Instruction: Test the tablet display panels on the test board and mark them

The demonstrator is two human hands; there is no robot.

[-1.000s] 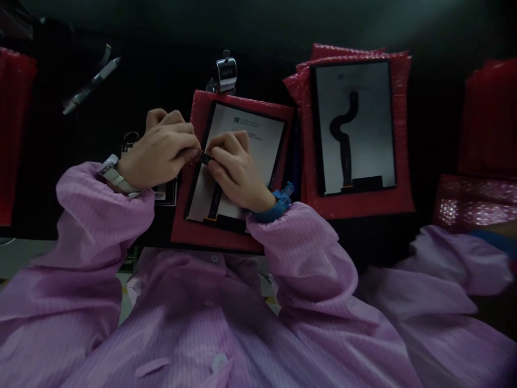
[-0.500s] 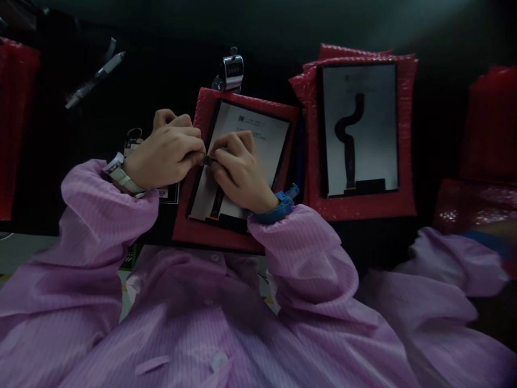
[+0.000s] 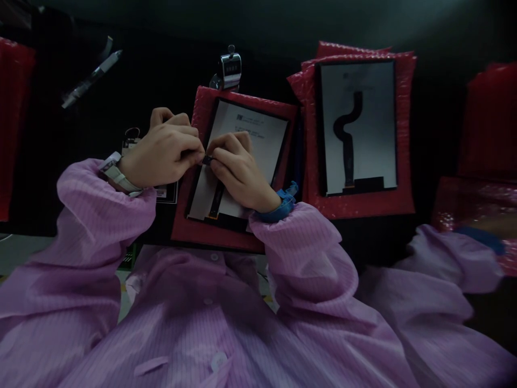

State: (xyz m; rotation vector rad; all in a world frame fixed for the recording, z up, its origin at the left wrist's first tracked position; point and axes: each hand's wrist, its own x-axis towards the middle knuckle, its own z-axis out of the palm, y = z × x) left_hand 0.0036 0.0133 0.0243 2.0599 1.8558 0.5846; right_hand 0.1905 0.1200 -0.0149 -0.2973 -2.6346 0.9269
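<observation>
An LCD panel lies back side up, tilted, on a red bubble-wrap bag. From its lower edge a black flex cable runs up beneath my right hand. My right thumb and forefinger pinch the cable's dark connector end, raised over the panel's left edge. My left hand meets it from the left, thumb and forefinger pressed together at the connector's tip. What is between those left fingertips is too small to make out.
A second LCD panel with a curved flex cable lies on stacked red bags to the right. A tally counter stands behind my panel. A pen lies far left. A co-worker's sleeve reaches in at right.
My hands keep nearly the same pinch at the connector. The whole view has shifted slightly. At the right, the co-worker's arm has moved a little.
</observation>
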